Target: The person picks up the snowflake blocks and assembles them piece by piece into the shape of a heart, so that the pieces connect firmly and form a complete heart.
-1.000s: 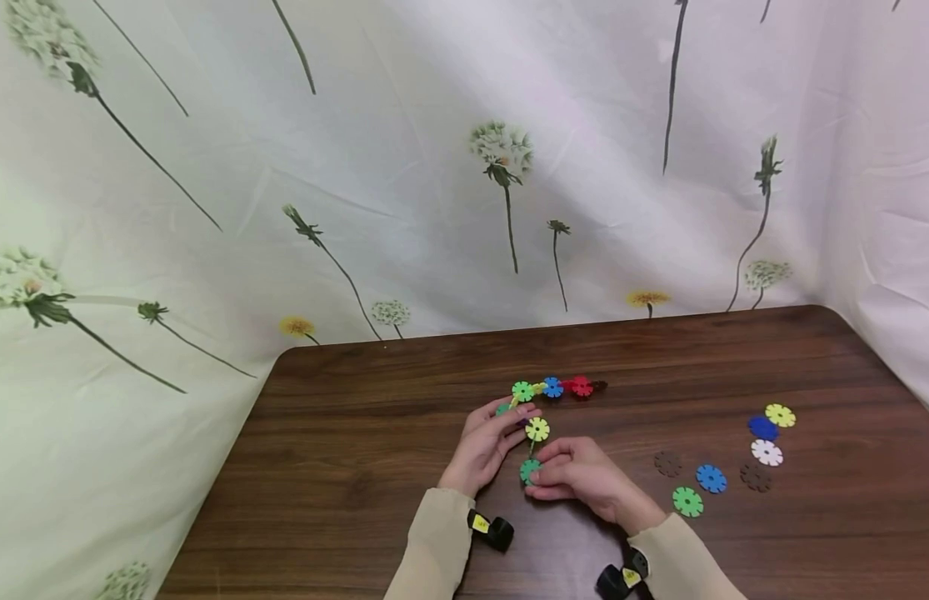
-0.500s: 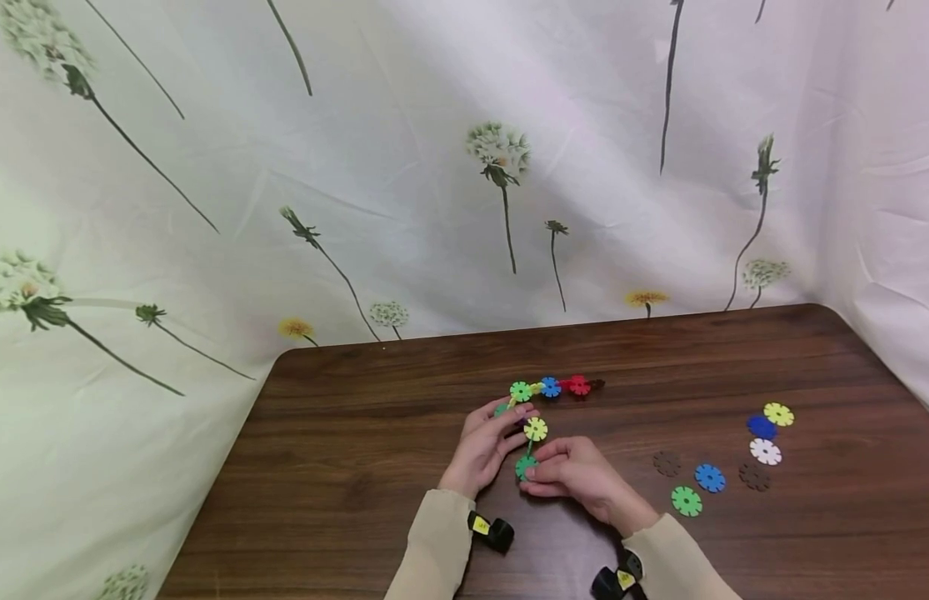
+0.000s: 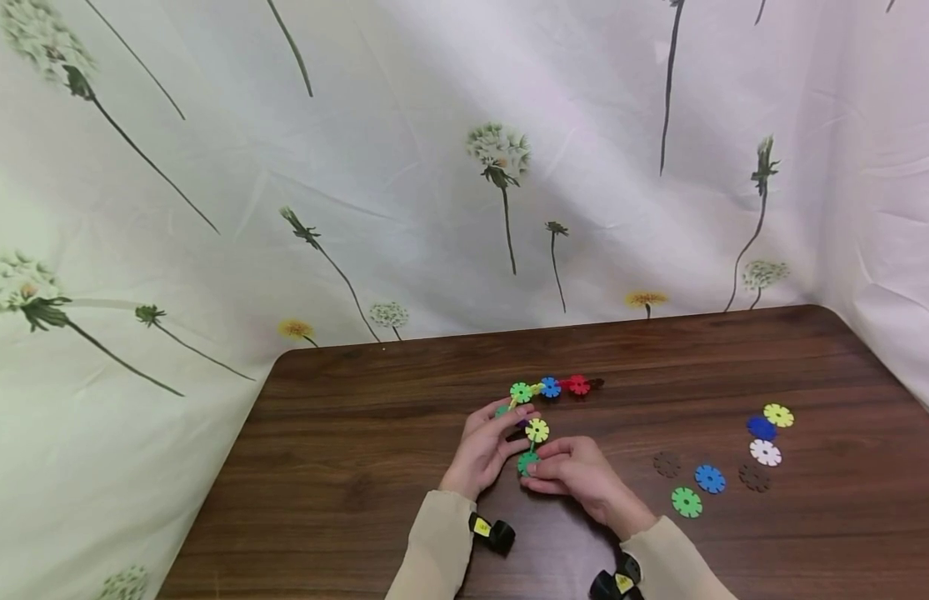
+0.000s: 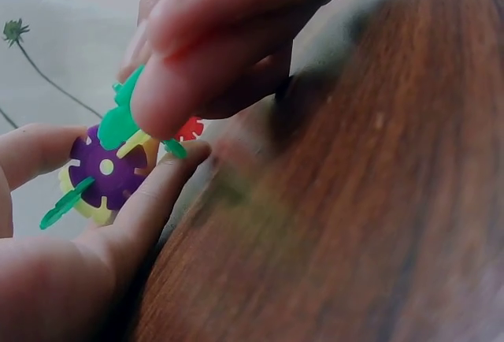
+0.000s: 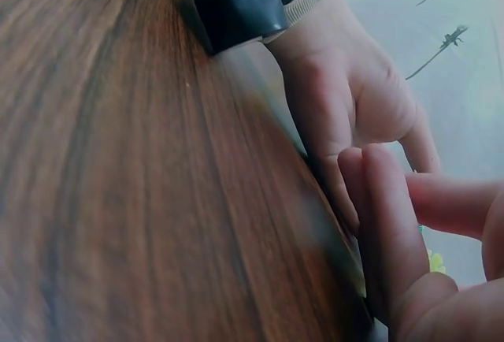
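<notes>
A chain of notched snap-together discs runs across the middle of the table in the head view, including a light green disc (image 3: 520, 392), a blue disc (image 3: 550, 387) and a red disc (image 3: 579, 384). My left hand (image 3: 475, 454) holds the chain's near end, its thumb and a finger on the edges of a purple disc (image 4: 122, 178) in the left wrist view. Beyond the purple disc comes a yellow disc (image 3: 537, 430), joined to an upright green disc. My right hand (image 3: 584, 477) pinches the nearest green disc (image 3: 525, 464). Fingers partly cover the joints.
Loose discs lie flat to the right: a green disc (image 3: 686, 502), a blue disc (image 3: 710, 478), a white disc (image 3: 766, 452), a yellow disc (image 3: 778, 415), plus dark ones. A patterned cloth (image 3: 434, 208) hangs behind the wooden table (image 3: 344, 433).
My right hand has shifted slightly left and away from me, bringing its green disc closer to the yellow one. My left hand stays nearly in place.
</notes>
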{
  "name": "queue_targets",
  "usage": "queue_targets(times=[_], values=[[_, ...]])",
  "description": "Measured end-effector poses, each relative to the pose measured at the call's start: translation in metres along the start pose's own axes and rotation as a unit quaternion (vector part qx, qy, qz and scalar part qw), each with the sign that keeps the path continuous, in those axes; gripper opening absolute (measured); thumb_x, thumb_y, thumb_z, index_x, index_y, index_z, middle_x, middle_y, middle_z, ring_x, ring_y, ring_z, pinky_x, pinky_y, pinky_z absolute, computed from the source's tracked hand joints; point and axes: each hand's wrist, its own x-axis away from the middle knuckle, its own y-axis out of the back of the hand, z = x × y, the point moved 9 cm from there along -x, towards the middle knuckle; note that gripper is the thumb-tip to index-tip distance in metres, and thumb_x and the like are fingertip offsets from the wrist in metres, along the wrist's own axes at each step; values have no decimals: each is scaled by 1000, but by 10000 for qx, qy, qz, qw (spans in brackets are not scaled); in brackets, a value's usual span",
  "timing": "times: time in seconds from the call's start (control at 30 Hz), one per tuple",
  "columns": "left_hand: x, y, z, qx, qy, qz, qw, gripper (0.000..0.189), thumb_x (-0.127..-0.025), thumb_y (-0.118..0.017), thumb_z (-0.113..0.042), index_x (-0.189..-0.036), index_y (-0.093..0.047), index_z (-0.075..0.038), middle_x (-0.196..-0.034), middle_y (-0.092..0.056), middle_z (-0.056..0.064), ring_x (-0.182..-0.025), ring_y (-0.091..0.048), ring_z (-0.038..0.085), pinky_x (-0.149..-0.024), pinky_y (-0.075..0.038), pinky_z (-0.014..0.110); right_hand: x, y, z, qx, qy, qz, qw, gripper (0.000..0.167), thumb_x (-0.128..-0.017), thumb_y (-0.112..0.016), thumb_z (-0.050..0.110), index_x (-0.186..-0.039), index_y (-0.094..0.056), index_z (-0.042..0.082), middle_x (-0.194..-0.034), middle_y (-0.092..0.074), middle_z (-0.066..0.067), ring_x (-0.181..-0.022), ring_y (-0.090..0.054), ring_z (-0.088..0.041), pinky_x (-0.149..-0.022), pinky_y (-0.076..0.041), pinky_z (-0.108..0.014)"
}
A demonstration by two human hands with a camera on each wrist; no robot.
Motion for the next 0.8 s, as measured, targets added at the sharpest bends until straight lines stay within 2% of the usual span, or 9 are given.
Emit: queue_targets(times=[0.3, 0.47, 0.63, 0.8], values=[[1, 0, 1, -70, -104, -243, 9996, 62, -94, -61, -15, -144, -30, 3, -130, -58, 21, -109, -64, 18, -87, -52, 36, -2, 2, -3, -98, 54, -301, 9995, 36, -84, -61, -8, -114, -45, -20, -88, -65, -15, -77, -71, -20, -75, -59, -30], [1, 0, 1, -81, -140, -372, 9992, 62, -94, -60, -14, -144, -28, 3, -130, -57, 22, -112, -62, 22, -94, -51, 43, -3, 3, -3, -133, 75, -411, 9990, 34, -83, -60, -9, -112, -46, -19, -86, -65, -14, -75, -71, -20, -73, -60, -30], [2, -1, 1, -107, -88, -350, 9993, 69, -94, -61, -15, -147, -19, 1, -131, -55, 22, -118, -57, 24, -100, -48, 49, -3, 8, -3, -98, 35, -440, 9990, 36, -84, -62, -6, -114, -46, -18, -85, -67, -13, -74, -71, -19, -73, -60, -30], [2, -4, 0, -85, -73, -235, 9997, 72, -93, -63, -12, -148, -17, -1, -122, -59, 17, -111, -59, 21, -98, -49, 49, -3, 10, -3, -38, -48, -484, 9988, 38, -85, -64, -2, -116, -46, -16, -82, -71, -11, -72, -71, -18, -71, -60, -33]])
